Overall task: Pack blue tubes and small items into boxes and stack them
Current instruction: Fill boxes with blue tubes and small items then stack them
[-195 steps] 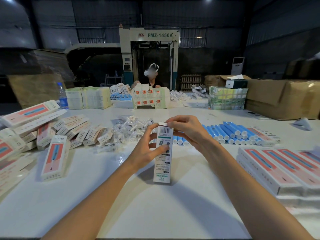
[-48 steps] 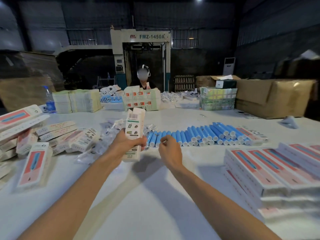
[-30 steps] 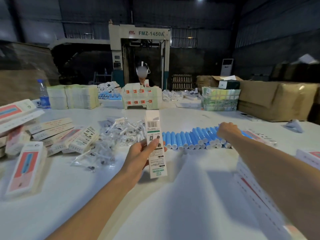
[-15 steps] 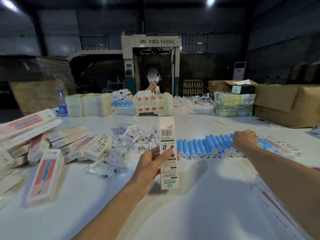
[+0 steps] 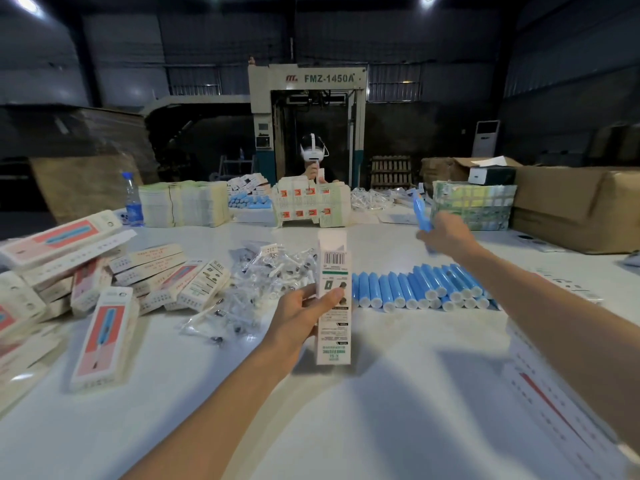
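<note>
The right hand (image 5: 448,235) has risen from the row of tubes (image 5: 415,289), fingers curled round one blue tube (image 5: 421,214). The left hand (image 5: 301,315) still grips the open-topped box (image 5: 333,341) upright mid-bench (image 5: 381,417). Sliding the tube in looks next.

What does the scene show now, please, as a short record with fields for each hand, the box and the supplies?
left hand: grips the upright white carton, top flap open
right hand: holds one blue tube in the air
tube row: lies on the white table, tubes side by side
small items: heap of clear sachets left of the carton
</note>
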The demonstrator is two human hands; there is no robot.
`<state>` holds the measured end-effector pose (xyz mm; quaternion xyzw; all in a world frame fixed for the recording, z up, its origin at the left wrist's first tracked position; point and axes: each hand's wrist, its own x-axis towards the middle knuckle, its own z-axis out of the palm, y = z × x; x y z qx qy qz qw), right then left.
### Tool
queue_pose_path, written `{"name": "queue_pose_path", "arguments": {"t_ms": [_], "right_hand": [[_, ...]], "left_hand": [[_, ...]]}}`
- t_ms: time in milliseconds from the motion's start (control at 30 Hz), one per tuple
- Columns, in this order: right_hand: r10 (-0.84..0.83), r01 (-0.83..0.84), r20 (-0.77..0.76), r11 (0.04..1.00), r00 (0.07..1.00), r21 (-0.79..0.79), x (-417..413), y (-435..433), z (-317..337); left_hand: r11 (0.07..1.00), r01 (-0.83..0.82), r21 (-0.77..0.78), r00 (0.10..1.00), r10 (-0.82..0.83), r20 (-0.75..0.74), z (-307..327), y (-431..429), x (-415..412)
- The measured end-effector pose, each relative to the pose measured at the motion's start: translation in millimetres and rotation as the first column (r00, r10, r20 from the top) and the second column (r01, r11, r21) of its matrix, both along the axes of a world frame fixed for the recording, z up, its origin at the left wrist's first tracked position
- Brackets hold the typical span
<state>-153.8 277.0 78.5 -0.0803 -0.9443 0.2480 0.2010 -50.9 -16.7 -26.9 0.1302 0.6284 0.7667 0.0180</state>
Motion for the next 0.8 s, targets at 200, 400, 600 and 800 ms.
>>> {"name": "queue_pose_path", "arguments": {"t_ms": [200,400,600,800], "right_hand": [[0.415,-0.681,-0.54,0.474,0.732,-0.558,56.6,-94.1,53.0],[0.485,-0.641,-0.419,0.579,0.768,-0.504,77.0,-117.0,35.2],[0.421,-0.517,-0.31,0.766,0.853,-0.383,73.9,-105.6,18.6],[0.443,-0.449,-0.08,0.891,0.893,-0.071,72.3,-112.0,-5.6]], "left_hand": [[1.0,-0.013,-0.014,1.0,0.013,-0.008,2.5,-5.5,1.9],[0.998,0.003,-0.055,1.0,-0.004,-0.019,0.5,-6.5,7.5],[0.992,0.036,-0.122,0.999,-0.04,-0.034,0.6,-0.7,11.3],[0.997,0.036,-0.071,0.999,-0.036,0.005,-1.3,0.0,9.5]]}}
